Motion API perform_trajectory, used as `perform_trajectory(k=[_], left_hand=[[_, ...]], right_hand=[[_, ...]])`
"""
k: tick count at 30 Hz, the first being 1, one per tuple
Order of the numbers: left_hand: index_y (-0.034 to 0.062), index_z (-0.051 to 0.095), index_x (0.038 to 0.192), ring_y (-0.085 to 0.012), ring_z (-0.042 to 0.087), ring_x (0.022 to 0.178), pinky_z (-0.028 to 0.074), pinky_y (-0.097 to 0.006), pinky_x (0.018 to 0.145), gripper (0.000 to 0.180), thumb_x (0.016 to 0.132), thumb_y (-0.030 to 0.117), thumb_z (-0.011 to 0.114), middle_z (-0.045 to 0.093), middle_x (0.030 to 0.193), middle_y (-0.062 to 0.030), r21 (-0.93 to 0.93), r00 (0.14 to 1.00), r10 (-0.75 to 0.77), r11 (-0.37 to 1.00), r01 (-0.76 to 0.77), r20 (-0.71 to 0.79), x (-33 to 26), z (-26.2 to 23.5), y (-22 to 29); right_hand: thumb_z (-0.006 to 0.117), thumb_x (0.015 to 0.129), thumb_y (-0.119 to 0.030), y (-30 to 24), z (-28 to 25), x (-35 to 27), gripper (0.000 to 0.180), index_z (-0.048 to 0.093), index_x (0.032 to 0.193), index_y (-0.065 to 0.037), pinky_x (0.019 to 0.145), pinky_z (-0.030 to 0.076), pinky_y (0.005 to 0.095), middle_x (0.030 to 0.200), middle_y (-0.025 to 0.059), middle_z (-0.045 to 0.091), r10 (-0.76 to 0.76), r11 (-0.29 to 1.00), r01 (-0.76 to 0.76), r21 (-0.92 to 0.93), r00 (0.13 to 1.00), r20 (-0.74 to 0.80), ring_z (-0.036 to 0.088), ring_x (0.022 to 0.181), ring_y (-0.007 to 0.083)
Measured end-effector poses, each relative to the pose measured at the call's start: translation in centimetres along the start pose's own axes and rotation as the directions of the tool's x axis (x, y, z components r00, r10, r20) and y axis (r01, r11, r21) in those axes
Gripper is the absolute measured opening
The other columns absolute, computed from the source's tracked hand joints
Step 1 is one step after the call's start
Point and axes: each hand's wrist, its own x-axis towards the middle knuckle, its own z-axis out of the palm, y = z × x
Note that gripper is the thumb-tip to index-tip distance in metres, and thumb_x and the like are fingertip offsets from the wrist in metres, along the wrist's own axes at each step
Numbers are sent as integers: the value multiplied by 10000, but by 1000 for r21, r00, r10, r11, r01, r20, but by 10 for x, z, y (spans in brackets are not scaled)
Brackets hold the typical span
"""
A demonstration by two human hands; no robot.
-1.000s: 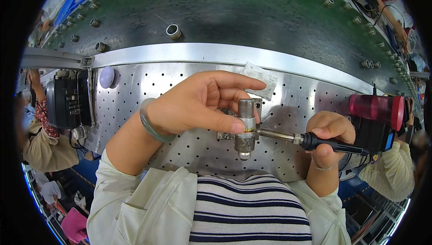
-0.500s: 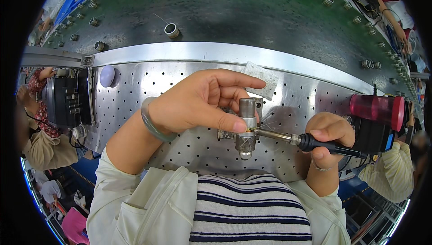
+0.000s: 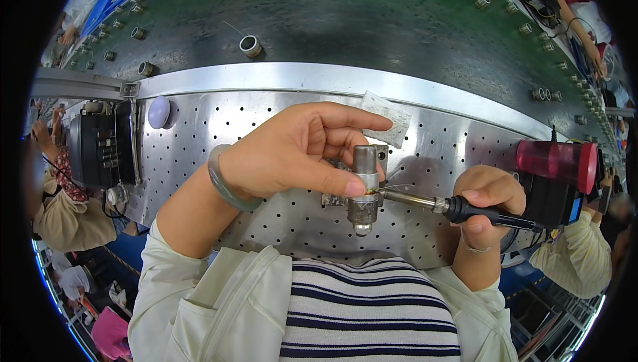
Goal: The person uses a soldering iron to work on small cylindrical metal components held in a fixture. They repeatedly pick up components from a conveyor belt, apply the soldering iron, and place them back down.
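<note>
My left hand (image 3: pixel 299 152), a bangle on its wrist, closes around an upright-looking metal cylinder (image 3: pixel 364 169). Its thumb presses on the shiny ring at mid-height, the index finger stretches out past the top, and the other fingertips are partly hidden behind. In my right hand (image 3: pixel 490 202) is a soldering iron (image 3: pixel 458 210), gripped by its black handle. The iron's tip meets the cylinder's side by my left thumb. Thin wires (image 3: pixel 401 186) stick out there. Part of a metal block with holes (image 3: pixel 383 154) shows behind the cylinder.
Beneath my hands lies a perforated metal worktop (image 3: pixel 193 136). A grey plate (image 3: pixel 389 119) and a lilac oval object (image 3: pixel 158 112) rest on it. To the right are a pink container (image 3: pixel 555 164) and a black box with a screen (image 3: pixel 565 206). Beyond, a green conveyor (image 3: pixel 319 23) carries several metal rings.
The rings on the conveyor have shifted slightly left. The soldering iron and my right hand have moved a touch to the right; my left hand stays put. A person at left has moved an arm.
</note>
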Motion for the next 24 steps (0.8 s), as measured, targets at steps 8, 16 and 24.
perform_trajectory(k=[8, 16, 24], left_hand=[[-66, 404, 1315, -143, 625, 866, 509, -208, 756, 734, 669, -21, 749, 643, 965, -155, 12, 1000, -3, 1000, 3, -3, 1, 0, 0], [-62, 393, 1323, -138, 620, 886, 516, -210, 748, 729, 680, -29, 735, 636, 966, -140, 9, 1000, -1, 1000, 1, 1, 1, 1, 0], [-60, 370, 1337, -128, 612, 873, 520, -206, 743, 707, 709, -42, 696, 625, 967, -133, -2, 999, -7, 1000, 7, -41, -1, 7, -2]], right_hand=[[745, 681, -2, 1, -2, 2, 267, 600, 891, 77, 471, 431, 257, 681, 130, 613, -31, 998, 35, -58, 998, 62, 570, 520, 185], [745, 678, -10, -3, 0, 6, 254, 601, 875, 62, 454, 421, 257, 662, 119, 606, -58, 987, 72, -144, 994, 95, 562, 499, 185], [753, 677, -15, -2, 1, 1, 257, 600, 868, 62, 472, 428, 258, 664, 129, 607, -8, 999, 8, -45, 1000, 2, 557, 509, 180]])
